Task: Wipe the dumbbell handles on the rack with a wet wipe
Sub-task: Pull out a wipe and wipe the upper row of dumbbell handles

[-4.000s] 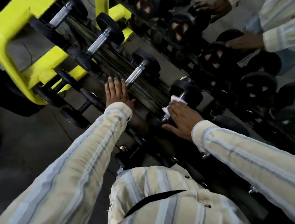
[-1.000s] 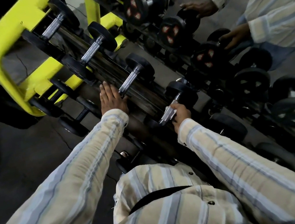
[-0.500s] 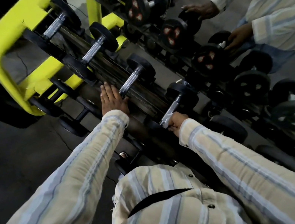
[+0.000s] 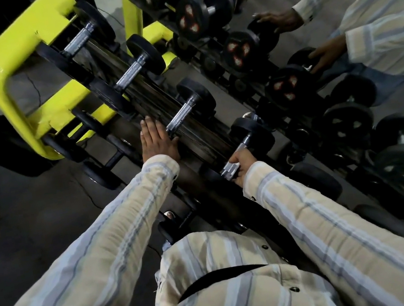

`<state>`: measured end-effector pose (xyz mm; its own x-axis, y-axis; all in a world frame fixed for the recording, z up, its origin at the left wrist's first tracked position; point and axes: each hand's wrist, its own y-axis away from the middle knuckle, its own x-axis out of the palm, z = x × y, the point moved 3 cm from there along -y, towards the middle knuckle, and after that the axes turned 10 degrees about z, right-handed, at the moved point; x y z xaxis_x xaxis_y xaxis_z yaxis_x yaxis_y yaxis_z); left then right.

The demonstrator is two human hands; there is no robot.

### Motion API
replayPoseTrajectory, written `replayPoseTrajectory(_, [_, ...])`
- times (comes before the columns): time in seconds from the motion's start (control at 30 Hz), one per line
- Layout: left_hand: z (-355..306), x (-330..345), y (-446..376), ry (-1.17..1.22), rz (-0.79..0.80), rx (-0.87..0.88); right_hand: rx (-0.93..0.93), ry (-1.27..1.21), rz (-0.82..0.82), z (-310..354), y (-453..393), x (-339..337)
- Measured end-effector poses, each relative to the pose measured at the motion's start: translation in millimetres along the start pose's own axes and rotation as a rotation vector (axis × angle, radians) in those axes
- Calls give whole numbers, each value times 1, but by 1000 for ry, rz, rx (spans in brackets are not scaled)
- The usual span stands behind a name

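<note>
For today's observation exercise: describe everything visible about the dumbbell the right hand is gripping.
The dumbbell lies slanted across the rack, with round black weights and a silvery, metal-looking handle. Its far weight is plainly visible; the near end is dark and mostly hidden. The right hand curls round the handle's near part from below. No wipe shows.

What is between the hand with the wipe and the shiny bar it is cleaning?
Nothing visible. The right hand is already curled round the near end of the dumbbell handle on the rack. The wipe itself cannot be made out. The left hand rests flat beside the next handle, out of the way.
</note>
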<state>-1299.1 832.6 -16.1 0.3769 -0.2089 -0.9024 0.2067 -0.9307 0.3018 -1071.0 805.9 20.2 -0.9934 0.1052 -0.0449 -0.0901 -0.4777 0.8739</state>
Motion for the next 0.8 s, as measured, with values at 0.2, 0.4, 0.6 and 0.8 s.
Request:
replayPoseTrajectory(0.2, [1,1,0,-9,-2,-8,-351,760,-181,-15,24,13])
replayPoseTrajectory(0.4, [1,0,1,-7,-5,-12,-748,1587,-185,-31,19,12])
replayPoseTrajectory(0.6, [1,0,1,-8,0,-9,-828,2039,118,-5,22,10])
replayPoseTrajectory(0.8, [1,1,2,-5,-19,-3,-708,2036,243,7,29,22])
